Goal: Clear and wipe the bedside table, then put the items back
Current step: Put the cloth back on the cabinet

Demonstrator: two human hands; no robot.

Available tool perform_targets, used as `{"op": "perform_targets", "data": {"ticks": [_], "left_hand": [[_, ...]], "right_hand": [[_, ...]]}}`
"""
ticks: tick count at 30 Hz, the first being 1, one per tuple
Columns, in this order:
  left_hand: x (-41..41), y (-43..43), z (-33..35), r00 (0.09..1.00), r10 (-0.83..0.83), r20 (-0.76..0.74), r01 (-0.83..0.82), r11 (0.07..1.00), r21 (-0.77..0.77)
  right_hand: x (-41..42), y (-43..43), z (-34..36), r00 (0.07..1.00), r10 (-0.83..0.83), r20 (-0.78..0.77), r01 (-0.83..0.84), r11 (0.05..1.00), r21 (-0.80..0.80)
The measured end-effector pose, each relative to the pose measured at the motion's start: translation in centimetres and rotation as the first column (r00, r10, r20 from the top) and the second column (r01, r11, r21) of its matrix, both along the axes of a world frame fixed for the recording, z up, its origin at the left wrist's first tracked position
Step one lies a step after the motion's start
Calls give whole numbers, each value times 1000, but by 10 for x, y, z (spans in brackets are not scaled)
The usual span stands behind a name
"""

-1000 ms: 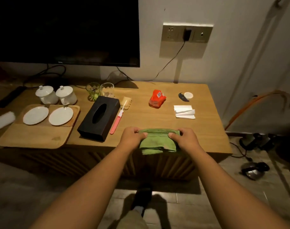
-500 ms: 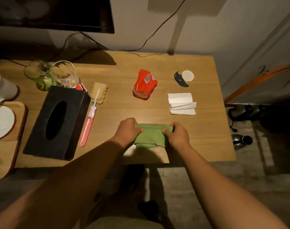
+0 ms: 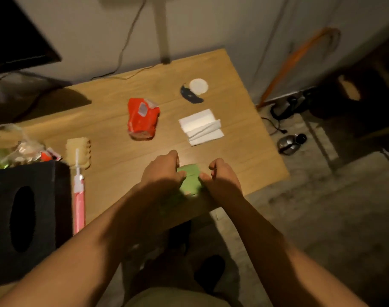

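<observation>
Green cloth (image 3: 190,180) now bunched smaller — hands closer

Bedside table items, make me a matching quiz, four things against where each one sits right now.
Things:
1. green cloth
2. red packet
3. white napkins
4. black tissue box

Places:
A. far left of the table
B. right of the red packet
C. between both hands at the front edge
D. middle of the tabletop

Pairs: 1-C, 2-D, 3-B, 4-A

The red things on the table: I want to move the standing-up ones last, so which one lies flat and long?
The pink-red toothbrush beside the black tissue box; the red packet is squat and crumpled.
</observation>
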State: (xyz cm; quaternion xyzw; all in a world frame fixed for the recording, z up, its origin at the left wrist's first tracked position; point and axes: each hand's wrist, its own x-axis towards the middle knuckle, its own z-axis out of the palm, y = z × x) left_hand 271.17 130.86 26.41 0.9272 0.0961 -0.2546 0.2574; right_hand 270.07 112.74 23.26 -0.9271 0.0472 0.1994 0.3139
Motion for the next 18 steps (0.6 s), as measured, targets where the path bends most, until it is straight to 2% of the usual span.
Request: {"op": "perform_targets", "data": {"ticks": [4,9,11,13,15,18], "left_hand": [[8,-66,23,958,-280,62,286,944,-162],[-9,-160,58,758,-639,130,652,732,-199],[-47,-217,82,609,-777,160,793,590,-156],[-85,-258,100,507,-844,177,861,486,-149],[-150,-307,120,356,-907,227,934,340,-110],[-284,-377,147,125,-951,282,989,97,-111]], "right_hand": [[-40,-67,17,980,-189,-58,195,975,110],[-124,-153,53,868,-497,-6,489,851,191],[-192,-190,73,758,-651,29,630,744,224],[-247,-210,88,673,-737,59,709,666,231],[-327,-231,110,548,-831,97,795,554,248],[-484,-251,141,307,-934,185,903,347,253]]}}
